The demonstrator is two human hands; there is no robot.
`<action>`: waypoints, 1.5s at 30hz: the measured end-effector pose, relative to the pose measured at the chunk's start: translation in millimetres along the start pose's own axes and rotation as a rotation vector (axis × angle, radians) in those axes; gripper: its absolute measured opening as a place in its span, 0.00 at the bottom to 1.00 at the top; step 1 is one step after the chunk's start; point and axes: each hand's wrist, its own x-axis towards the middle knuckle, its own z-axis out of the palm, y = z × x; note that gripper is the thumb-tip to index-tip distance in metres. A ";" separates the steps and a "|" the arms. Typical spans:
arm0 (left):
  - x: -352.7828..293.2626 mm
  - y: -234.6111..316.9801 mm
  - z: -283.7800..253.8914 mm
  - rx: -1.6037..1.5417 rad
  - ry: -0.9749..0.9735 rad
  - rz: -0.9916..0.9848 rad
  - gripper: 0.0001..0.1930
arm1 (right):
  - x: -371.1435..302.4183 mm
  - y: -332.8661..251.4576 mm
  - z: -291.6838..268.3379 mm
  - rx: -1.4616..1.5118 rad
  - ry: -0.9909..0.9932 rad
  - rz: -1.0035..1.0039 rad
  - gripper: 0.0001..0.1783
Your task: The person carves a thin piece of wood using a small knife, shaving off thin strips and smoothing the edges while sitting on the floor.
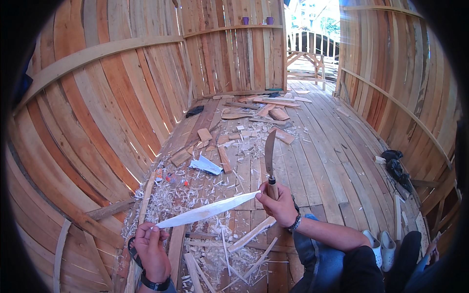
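Note:
Between my two hands stretches a long, pale, flat strip of wood, tapered to a point at each end. Its left tip is pinched by the thumb and fingers of my left hand. The other tip sits between the thumb and forefinger of my right hand, higher up and further right. That same hand also grips the wooden handle of a large knife, its curved blade pointing up and away from me. The blade stands apart from the strip.
Wood shavings and cut sticks cover the plank floor below my hands. Further off lie board offcuts and a pale blue sheet. At right are black bags and a person's light clogs. Plank walls enclose the room.

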 end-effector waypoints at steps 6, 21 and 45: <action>-0.3 1.1 0.4 0.002 -0.004 -0.008 0.06 | 0.0 -0.2 0.3 -0.001 0.001 0.000 0.12; -0.2 2.8 0.5 0.052 -0.099 -0.098 0.07 | -0.3 -1.4 0.6 0.056 0.013 0.024 0.11; -7.5 0.9 2.2 0.376 -0.641 -0.385 0.14 | -1.2 -1.4 2.8 0.088 0.068 0.043 0.13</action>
